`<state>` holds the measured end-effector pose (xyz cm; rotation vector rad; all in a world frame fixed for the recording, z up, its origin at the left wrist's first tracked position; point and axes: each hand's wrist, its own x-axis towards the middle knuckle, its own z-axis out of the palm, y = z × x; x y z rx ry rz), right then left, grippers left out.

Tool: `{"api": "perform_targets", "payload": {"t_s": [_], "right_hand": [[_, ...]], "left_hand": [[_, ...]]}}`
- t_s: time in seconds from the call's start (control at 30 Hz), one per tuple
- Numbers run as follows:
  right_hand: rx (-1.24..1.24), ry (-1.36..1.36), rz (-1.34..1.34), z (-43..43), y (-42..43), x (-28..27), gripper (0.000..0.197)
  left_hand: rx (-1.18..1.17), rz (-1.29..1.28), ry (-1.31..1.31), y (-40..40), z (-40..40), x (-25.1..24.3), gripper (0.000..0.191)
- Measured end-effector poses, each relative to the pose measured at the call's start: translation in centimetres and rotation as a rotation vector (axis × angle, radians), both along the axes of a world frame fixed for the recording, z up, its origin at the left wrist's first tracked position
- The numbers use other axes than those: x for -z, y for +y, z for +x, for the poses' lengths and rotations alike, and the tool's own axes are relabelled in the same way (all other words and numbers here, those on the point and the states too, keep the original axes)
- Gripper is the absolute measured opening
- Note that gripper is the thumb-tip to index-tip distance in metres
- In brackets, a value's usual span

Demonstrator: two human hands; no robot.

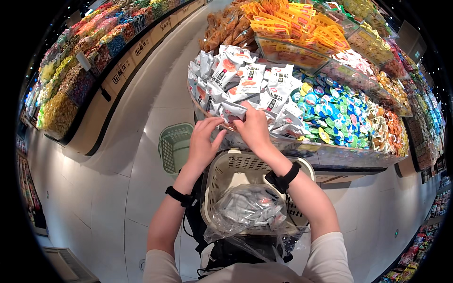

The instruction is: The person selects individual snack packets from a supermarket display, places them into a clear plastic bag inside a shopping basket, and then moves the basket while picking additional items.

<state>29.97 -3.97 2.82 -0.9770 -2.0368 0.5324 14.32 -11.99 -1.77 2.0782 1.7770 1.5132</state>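
Observation:
Grey-white snack packets (251,79) fill the front left section of a clear-walled display bin. At its front edge my right hand (253,127) has its fingers on one silvery packet (231,110); whether it grips the packet is not plain. My left hand (206,139) is at the bin's rim, left of that packet, thumb and fingers apart, with nothing visible in it. Below both hands stands a cream plastic basket (233,155). In it lies a clear plastic bag (251,208) holding many similar packets, its loose end hanging over the basket's near side.
A green basket (175,146) stands on the floor to the left. Right of the packets are blue and green wrapped sweets (332,109), with orange-yellow packets (297,26) behind. A curved candy counter (116,76) runs along the left.

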Motion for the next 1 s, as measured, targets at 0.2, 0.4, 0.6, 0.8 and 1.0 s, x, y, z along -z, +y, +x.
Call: {"api": "perform_targets", "payload": {"t_s": [0.2,0.4,0.6,0.8,1.0], "right_hand": [[0.01,0.0,-0.073,0.4,0.2,0.1,0.031],[0.004,-0.007,0.099,1.5,0.2,-0.9,0.014],[-0.008,-0.189,-0.07,2.2,0.7,0.4,0.011],[-0.03,-0.162,-0.067,3.1,1.6,0.7,0.016],[-0.146,-0.212,-0.102,8.1,-4.8,-5.5,0.016]], "left_hand": [[-0.068,-0.054,-0.165,0.8,1.3,-0.5,0.027],[-0.106,-0.129,-0.166,2.3,0.6,-0.9,0.015],[-0.196,-0.319,-0.135,3.2,0.5,-1.7,0.016],[-0.158,-0.153,-0.229,3.4,1.2,-0.6,0.025],[-0.104,-0.146,-0.286,3.3,0.3,-0.5,0.021]]}}
